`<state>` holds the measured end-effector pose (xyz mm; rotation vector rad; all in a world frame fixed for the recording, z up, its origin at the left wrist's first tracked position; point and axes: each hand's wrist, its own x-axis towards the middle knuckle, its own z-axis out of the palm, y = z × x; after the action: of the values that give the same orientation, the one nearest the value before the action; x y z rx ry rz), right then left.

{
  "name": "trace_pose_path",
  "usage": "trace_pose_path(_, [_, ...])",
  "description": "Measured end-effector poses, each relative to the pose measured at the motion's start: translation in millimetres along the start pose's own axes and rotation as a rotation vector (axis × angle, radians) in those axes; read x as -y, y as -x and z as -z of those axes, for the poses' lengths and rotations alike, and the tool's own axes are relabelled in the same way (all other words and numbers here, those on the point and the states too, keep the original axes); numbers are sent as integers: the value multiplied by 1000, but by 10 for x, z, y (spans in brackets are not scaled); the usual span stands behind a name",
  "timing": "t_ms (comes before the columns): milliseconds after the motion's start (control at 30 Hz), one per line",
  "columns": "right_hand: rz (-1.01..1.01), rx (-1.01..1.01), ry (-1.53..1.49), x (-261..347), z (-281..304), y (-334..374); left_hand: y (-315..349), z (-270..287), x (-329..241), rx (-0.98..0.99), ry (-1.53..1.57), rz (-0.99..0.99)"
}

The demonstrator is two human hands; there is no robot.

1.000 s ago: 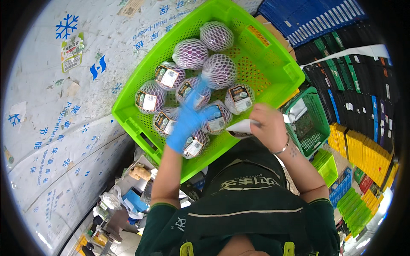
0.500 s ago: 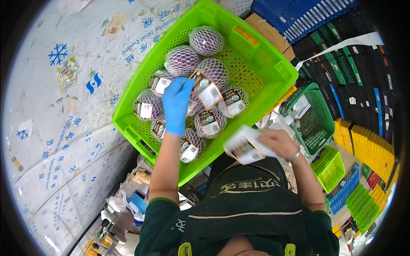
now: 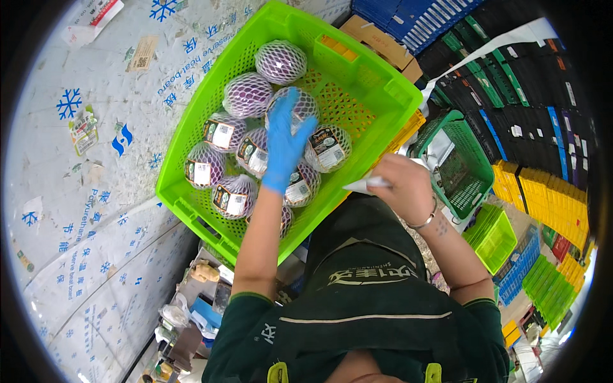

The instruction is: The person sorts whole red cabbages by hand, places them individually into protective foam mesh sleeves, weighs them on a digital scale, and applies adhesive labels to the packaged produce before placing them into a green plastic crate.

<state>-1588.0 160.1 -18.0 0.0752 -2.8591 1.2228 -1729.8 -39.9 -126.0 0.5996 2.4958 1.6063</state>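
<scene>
My left hand [image 3: 285,150], in a blue glove, rests over a netted red cabbage [image 3: 308,105] with its fingers spread. Its palm hides parts of the neighbouring cabbages. Several round purple cabbages in white foam nets sit in a bright green perforated crate [image 3: 396,102]. Labels with dark and white areas show on several, such as the cabbage [image 3: 329,148] right of the glove and the cabbage [image 3: 204,166] at the left. Two cabbages at the far end show no label. My bare right hand [image 3: 408,191] pinches white label paper [image 3: 366,185] beside the crate's near right edge.
A dark green basket [image 3: 460,166] stands to the right, with lime green crates [image 3: 490,246] below it. Stacks of black crates [image 3: 523,108] and yellow crates [image 3: 543,198] line the right side. A cardboard box [image 3: 377,41] lies beyond the crate; a printed white panel [image 3: 115,191] covers the left.
The label in my left hand's fingers is gone from them, and that hand has spread over the far middle cabbage. My right hand has risen with its paper. The view has shifted slightly.
</scene>
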Motion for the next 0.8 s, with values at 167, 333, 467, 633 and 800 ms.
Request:
trace_pose_path(167, [-140, -122, -197, -160, -168, 104, 882, 88, -1290, 409, 761, 614])
trace_pose_path(333, [-167, 167, -451, 109, -253, -86, 1055, 172, -1102, 188, 524, 498])
trace_pose_path(467, [-336, 346, -320, -7, -228, 14, 896, 650, -911, 273, 227, 575])
trace_pose_path(633, [-770, 189, -690, -410, -161, 603, -155, 1299, 114, -162, -283, 251])
trace_pose_path(800, [-125, 289, -669, -182, -101, 218, -715, 1086, 764, -322, -1004, 66])
